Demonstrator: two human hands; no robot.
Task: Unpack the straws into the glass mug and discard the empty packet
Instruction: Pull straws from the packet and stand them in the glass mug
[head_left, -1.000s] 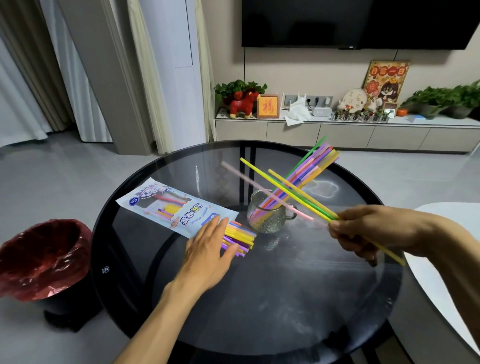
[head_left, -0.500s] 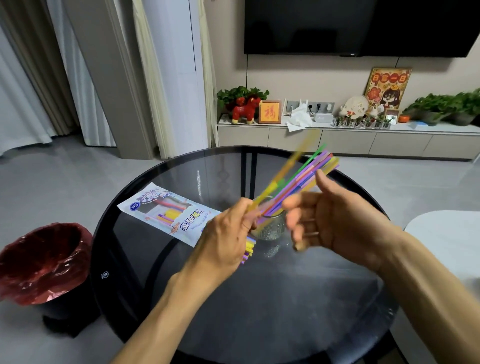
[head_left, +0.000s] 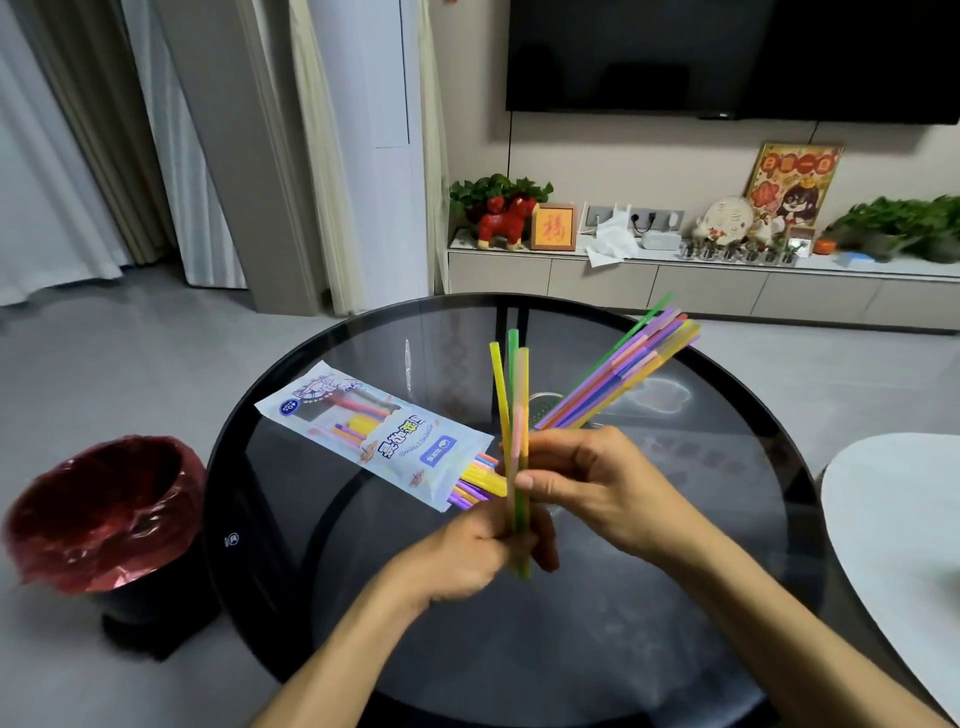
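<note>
A small bundle of yellow and green straws (head_left: 514, 395) stands nearly upright above the round dark glass table (head_left: 613, 639). My left hand (head_left: 467, 556) grips its lower end, and my right hand (head_left: 587, 483) holds it higher up, thumb across the straws. The straw packet (head_left: 374, 431) lies flat left of my hands, with several straws sticking out of its open end (head_left: 478, 483). Behind my right hand, only a bit of the glass mug's rim (head_left: 545, 397) shows; several coloured straws (head_left: 639, 358) lean out of it to the upper right.
A bin lined with a red bag (head_left: 98, 514) stands on the floor left of the table. A white tabletop (head_left: 898, 525) lies at the right edge. Behind the table runs a low TV cabinet (head_left: 701, 286) with plants and ornaments.
My left hand left the packet and rose to take the straws' lower end. The right hand brought the bundle in from the right and turned it upright.
</note>
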